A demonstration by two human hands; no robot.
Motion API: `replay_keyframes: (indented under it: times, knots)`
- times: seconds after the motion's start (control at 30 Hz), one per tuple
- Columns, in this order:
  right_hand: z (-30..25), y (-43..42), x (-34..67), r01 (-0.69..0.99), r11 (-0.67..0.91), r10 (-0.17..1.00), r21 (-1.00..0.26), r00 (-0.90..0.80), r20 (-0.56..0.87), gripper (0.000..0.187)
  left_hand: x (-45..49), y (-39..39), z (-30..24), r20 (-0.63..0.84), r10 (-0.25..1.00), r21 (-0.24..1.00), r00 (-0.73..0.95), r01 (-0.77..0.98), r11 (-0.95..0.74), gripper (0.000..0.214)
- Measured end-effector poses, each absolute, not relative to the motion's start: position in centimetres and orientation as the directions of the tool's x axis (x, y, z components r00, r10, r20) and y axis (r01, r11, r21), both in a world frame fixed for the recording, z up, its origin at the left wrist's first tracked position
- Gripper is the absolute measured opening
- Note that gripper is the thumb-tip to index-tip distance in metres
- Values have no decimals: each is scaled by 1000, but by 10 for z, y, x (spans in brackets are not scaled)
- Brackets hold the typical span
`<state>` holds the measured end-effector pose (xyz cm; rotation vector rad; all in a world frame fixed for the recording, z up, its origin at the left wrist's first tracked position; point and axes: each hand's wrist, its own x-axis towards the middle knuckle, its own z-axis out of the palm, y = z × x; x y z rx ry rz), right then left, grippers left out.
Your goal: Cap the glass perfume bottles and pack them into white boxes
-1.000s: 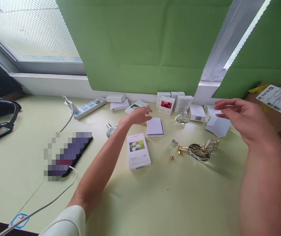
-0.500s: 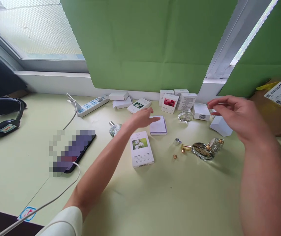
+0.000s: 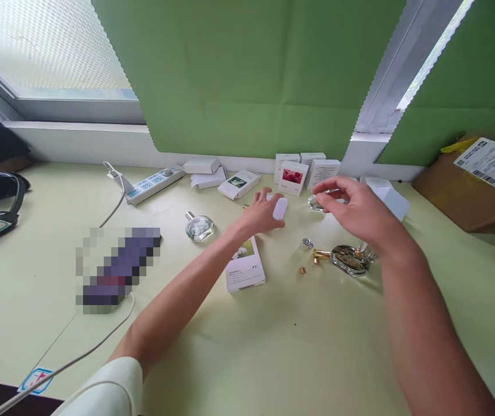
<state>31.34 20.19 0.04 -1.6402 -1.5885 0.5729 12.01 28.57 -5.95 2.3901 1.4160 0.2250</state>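
My left hand (image 3: 261, 216) is held over a small pale lilac box (image 3: 280, 209), its fingers spread and curved; whether they touch the box I cannot tell. Below it lies a white perfume box (image 3: 246, 274) with a flower picture, partly covered by my wrist. My right hand (image 3: 353, 209) hovers at a clear glass bottle (image 3: 315, 203), thumb and fingers apart, partly hiding it. Nearer to me lie a dark-patterned glass perfume bottle (image 3: 350, 260) with a gold neck, a silver cap (image 3: 306, 244) and a small gold ring (image 3: 302, 270).
Another glass perfume bottle (image 3: 199, 227) lies left of my left hand. White boxes stand at the back, one with a red flower picture (image 3: 293, 178). A power strip (image 3: 155, 186), a phone (image 3: 121, 268), a white cable (image 3: 69, 361) and a cardboard carton (image 3: 468, 188) flank the work area.
My right hand has moved left, from the white boxes at the right to the clear glass bottle. My left hand has shifted slightly over the lilac box. The view has turned a little right.
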Motion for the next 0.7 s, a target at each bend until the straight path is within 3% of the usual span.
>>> replay_keyframes:
  times: [0.2,0.3,0.37,0.47,0.7]
  knots:
    - [-15,209,296,436,-62,988,-898,154,7,58,103,273,-6,194,777,589,599,562,-580,78]
    - [-14,209,292,254,-75,997,-964,40,-67,59,101,256,9,265,648,544,714,445,-712,82]
    - [-14,208,292,180,-72,997,-981,-12,-75,54,99,248,12,255,600,500,758,428,-753,96]
    - [-18,209,295,194,-90,993,-977,-62,-104,52,94,247,8,232,575,441,785,442,-781,117]
    - [-20,208,297,177,-87,978,-980,-172,-118,67,90,253,5,213,519,417,828,404,-814,115]
